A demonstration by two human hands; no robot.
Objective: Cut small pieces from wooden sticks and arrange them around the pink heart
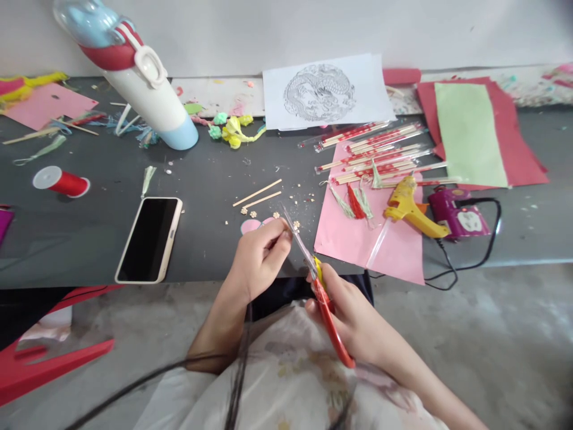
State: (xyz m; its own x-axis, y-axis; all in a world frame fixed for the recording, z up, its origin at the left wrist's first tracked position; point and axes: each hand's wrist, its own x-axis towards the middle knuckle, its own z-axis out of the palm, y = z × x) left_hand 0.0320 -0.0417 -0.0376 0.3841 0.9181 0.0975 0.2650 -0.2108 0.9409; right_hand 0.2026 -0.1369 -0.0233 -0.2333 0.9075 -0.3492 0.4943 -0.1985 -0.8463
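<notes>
My right hand (353,310) is wrapped round a pair of scissors (331,331) with red handles and a bit of yellow, its blades pointing up and left. Just left of the blades, my left hand (257,260) is closed in a pinch. Whatever its fingertips hold is too small or hidden to make out. Beyond that hand lie two thin wooden sticks (257,193) and small pale bead-like pieces (253,214). Pink round cutouts (250,226) with a bluish edge are partly covered by the left hand.
Wrapped red-and-wood sticks (380,158), tassels (356,203) and a yellow glue gun (405,206) lie right, on and around pink paper (340,239). A corded purple box (456,215) sits beside them. Left are a phone (147,242), red thread spool (67,183) and bottle (152,101).
</notes>
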